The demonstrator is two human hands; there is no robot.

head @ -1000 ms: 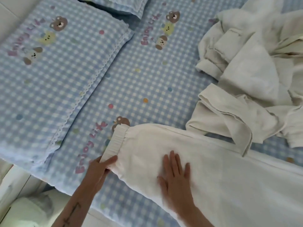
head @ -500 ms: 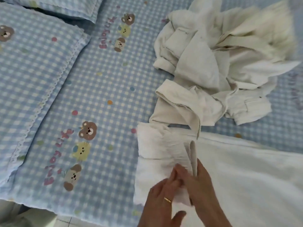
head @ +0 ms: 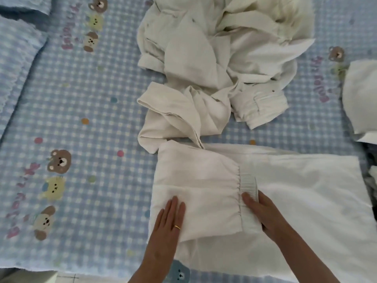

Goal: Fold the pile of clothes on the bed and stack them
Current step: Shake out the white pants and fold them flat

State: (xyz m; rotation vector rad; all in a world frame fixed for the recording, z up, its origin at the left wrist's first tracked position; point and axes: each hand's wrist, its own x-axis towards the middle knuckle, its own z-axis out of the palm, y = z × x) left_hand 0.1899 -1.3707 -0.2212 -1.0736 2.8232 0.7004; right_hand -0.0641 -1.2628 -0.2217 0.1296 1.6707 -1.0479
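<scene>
On soft white trousers (head: pixel 195 180), left hand (head: pixel 169 223) presses flat; right hand (head: pixel 263 213) pinches ribbed waistband (head: pixel 247 185)

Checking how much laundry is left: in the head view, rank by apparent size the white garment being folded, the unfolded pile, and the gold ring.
1. White garment, though nearness to the camera enlarges it
2. Unfolded pile, close in size
3. Gold ring on the left hand

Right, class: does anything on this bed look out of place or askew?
Nothing looks damaged or spilled. The unfolded pile lies crumpled above the white trousers, as expected mid-task; their folded-over end sits slightly skewed.
</scene>
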